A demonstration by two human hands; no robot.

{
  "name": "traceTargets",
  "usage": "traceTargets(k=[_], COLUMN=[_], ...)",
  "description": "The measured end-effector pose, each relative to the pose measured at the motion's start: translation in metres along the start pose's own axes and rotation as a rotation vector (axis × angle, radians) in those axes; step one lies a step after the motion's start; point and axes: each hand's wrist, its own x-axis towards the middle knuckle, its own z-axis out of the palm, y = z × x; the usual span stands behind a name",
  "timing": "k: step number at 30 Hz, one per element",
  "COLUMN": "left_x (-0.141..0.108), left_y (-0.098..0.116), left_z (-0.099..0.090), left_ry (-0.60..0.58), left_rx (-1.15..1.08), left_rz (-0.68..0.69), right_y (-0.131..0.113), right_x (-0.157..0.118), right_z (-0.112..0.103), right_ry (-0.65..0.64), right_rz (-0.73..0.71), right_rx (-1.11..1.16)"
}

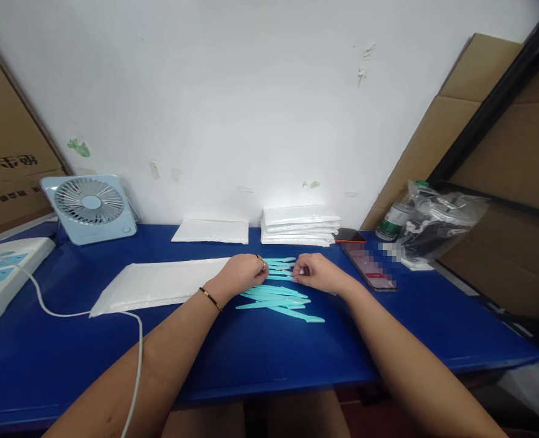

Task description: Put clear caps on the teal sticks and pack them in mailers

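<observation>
Several thin turquoise sticks (278, 297) lie loosely crossed on the blue table, with more of them side by side just above, between my hands. My left hand (246, 272) is closed at the left ends of the upper sticks; its fingertips are partly hidden. At their right ends, my right hand (317, 272) has its fingers pinched, with a small whitish bit showing between them. A long white padded envelope (160, 283) lies flat, its right end under my left hand and wrist.
Behind stand a stack of white envelopes (299, 225) and a separate envelope (211, 231). A phone (370, 267), a bottle (393, 222) and a plastic bag (438, 228) are right. At left are a fan (91, 207), a white-and-blue box (5, 277) and a cable (140, 340).
</observation>
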Motion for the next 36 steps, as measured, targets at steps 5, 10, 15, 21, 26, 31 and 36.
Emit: traceTargets(k=[5, 10, 15, 21, 26, 31, 36], left_x=[0.001, -0.003, -0.005, -0.005, -0.006, -0.005, -0.005], left_y=[0.001, 0.007, 0.012, 0.014, 0.013, 0.014, 0.016], left_z=[-0.004, -0.009, -0.005, -0.008, -0.009, -0.006, -0.007], left_ry=[0.019, -0.045, -0.16, -0.126, -0.031, -0.044, -0.01], left_rx=[-0.037, -0.255, -0.338, -0.34, -0.549, -0.87, -0.855], left_rz=[-0.096, -0.044, -0.09, -0.133, -0.192, -0.212, -0.229], right_y=[0.001, 0.015, 0.024, 0.019, 0.016, 0.006, -0.005], right_x=[-0.001, -0.027, -0.034, -0.027, -0.025, -0.017, -0.008], right_z=[-0.011, -0.049, -0.053, -0.041, -0.044, -0.037, -0.023], right_ry=[0.065, -0.078, -0.197, -0.127, 0.121, 0.298, 0.346], right_rz=[0.064, 0.236, 0.364, 0.401, 0.298, 0.18, 0.198], right_rx=[-0.013, -0.052, -0.164, -0.145, 0.138, 0.699, 0.954])
